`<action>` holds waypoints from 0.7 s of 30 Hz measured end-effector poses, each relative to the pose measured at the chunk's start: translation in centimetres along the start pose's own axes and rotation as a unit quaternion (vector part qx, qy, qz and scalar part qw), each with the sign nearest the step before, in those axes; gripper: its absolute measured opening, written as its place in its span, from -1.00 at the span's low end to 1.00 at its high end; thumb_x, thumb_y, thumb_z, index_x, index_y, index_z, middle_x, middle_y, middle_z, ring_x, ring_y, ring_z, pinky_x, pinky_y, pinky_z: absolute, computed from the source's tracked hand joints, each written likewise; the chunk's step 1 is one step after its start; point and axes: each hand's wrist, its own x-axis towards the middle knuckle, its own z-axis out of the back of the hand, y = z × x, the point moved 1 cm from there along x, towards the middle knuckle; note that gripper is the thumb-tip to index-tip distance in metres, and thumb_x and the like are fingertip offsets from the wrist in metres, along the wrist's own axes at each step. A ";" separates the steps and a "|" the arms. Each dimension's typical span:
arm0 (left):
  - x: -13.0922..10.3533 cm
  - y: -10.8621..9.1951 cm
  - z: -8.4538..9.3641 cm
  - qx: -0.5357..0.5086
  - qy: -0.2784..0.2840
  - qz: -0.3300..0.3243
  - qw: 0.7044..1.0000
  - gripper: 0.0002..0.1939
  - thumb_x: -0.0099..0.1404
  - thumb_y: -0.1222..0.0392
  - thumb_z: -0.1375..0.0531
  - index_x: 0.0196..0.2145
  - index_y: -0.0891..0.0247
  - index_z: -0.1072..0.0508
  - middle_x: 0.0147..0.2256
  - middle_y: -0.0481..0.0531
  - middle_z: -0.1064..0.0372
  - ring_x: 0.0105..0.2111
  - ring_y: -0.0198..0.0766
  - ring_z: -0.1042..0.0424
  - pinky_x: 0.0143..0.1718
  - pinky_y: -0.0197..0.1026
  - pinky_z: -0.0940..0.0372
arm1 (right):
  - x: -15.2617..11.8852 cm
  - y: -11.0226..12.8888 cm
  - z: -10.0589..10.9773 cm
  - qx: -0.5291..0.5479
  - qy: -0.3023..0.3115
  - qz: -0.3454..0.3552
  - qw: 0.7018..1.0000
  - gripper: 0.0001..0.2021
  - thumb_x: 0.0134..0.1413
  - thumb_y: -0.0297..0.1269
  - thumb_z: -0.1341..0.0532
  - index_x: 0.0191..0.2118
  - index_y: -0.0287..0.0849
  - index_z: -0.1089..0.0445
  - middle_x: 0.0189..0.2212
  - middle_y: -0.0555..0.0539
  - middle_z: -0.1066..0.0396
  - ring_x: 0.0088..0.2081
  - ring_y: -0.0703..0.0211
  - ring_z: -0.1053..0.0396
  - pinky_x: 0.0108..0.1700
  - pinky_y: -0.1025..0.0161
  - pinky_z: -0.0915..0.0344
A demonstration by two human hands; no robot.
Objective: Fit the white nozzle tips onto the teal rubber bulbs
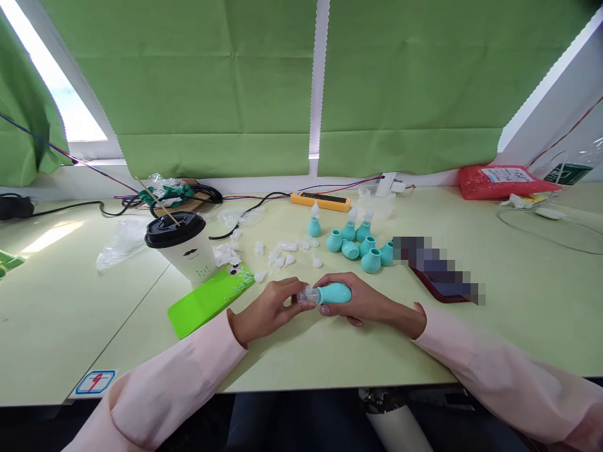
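In my head view, I take the green phone [210, 301] as the landmark. My two hands meet just to its right, a little off its far end. My left hand [269, 307], the nearer one to the phone, has its thumb and fingers pinched on a clear tube [307, 295]. My right hand [360, 302], farther from the phone, is wrapped around a turquoise bulb [336, 293]. Tube and bulb lie end to end, their shared long axis running sideways, left to right, with the bulb's neck pointing toward the phone and its round end away. The two seem to touch at the neck; how firmly they are joined I cannot tell. Loose clear tubes [288, 246] lie beyond the phone's far end, and more turquoise bulbs [371, 260] sit farther right and back of it.
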 end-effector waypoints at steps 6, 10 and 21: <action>-0.2 0.4 -0.4 0.111 0.024 -0.045 0.993 -0.77 0.24 0.19 0.08 -0.22 0.33 -0.26 -0.42 0.05 -0.20 -0.44 -0.35 -0.21 -0.41 -0.30 -0.17 | 0.2 -0.3 0.2 0.026 0.046 -0.037 0.998 -0.63 -0.26 -0.14 -0.25 -0.26 -0.17 -0.24 -0.72 0.19 -0.04 -0.76 0.51 0.03 -0.81 0.51 0.02; -0.2 0.4 -0.7 0.239 0.022 -0.093 0.966 -0.78 0.26 0.27 0.14 -0.22 0.37 -0.23 -0.44 0.08 -0.21 -0.42 -0.29 -0.20 -0.45 -0.27 -0.19 | 0.3 -0.5 0.2 0.040 0.052 -0.054 0.996 -0.63 -0.25 -0.13 -0.25 -0.26 -0.18 -0.24 -0.77 0.21 -0.01 -0.77 0.51 0.07 -0.81 0.51 0.08; -0.3 -0.1 -0.4 0.373 0.049 -0.209 0.903 -0.76 0.22 0.44 0.15 -0.17 0.45 -0.17 -0.44 0.11 -0.25 -0.38 -0.24 -0.23 -0.49 -0.26 -0.24 | 0.1 -0.8 0.4 0.052 0.130 -0.136 0.981 -0.63 -0.30 -0.11 -0.27 -0.30 -0.15 -0.24 -0.72 0.20 -0.07 -0.76 0.54 0.10 -0.82 0.53 0.19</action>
